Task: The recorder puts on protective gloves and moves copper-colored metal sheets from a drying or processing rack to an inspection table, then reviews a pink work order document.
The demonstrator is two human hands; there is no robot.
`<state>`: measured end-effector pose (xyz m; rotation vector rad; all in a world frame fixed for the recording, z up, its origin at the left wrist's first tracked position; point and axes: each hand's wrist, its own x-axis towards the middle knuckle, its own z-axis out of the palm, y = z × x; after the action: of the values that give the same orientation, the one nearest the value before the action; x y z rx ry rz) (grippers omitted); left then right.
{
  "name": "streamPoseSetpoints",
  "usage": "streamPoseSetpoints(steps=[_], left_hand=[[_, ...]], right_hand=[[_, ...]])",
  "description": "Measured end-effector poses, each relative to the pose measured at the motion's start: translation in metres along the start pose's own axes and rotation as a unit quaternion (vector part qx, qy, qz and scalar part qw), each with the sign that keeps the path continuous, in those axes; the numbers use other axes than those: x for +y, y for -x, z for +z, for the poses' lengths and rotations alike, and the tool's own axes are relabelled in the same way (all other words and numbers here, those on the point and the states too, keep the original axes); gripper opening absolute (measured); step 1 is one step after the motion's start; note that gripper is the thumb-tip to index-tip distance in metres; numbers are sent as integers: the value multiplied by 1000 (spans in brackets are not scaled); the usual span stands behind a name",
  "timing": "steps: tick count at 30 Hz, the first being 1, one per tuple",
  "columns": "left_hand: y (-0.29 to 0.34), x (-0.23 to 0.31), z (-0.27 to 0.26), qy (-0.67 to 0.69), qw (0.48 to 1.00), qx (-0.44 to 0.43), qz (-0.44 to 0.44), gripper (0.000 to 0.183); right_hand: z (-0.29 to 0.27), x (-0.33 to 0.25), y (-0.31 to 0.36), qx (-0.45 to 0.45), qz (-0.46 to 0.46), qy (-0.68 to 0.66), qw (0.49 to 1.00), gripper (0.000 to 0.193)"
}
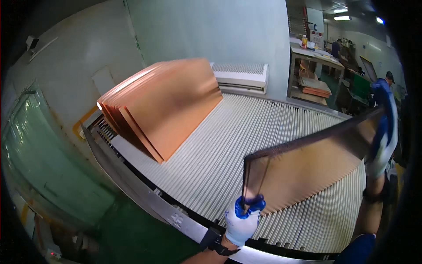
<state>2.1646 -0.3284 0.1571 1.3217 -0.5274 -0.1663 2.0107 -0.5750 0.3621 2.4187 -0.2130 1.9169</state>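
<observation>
My left hand (243, 221), in a white glove with blue fingertips, is closed on the near lower corner of a small batch of thin copper-coloured panels (303, 171) with dark edges. My right hand (383, 127), gloved the same way, grips their far right end and is slightly smeared by motion. The panels stand tilted on edge over a bed of metal rollers (220, 132), their lower edge at or just above it. At the left of the rollers a thick row of copper-coloured panels (176, 101) stands on edge, leaning together, apart from my hands.
A metal frame rail (176, 215) borders the rollers on the near side. Behind stands a white vented unit (241, 77) against a pale wall. Green translucent sheeting (44, 145) hangs at left. At far right are a workbench (314, 55), stacked panels (315, 86) and people.
</observation>
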Motion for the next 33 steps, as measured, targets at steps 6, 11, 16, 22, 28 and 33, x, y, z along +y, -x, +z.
streamPoseSetpoints(steps=[6, 11, 16, 22, 28, 33], left_hand=[[0, 16, 16, 74, 997, 2, -15, 18], [1, 12, 13, 86, 995, 47, 29, 19], [-6, 18, 16, 10, 997, 12, 71, 28], [-10, 9, 10, 24, 998, -28, 44, 31], [4, -10, 3, -104, 984, -19, 147, 63], [-1, 12, -1, -79, 988, -92, 93, 56]], right_hand=[[-121, 362, 159, 135, 426, -318, 836, 46], [-50, 341, 203, -93, 388, -688, 606, 48], [-43, 271, 180, -36, 454, -634, 626, 38], [-58, 275, 194, 102, 550, -519, 647, 39], [-65, 240, 173, -108, 411, -639, 641, 37], [-78, 259, 191, -52, 414, -697, 583, 42]])
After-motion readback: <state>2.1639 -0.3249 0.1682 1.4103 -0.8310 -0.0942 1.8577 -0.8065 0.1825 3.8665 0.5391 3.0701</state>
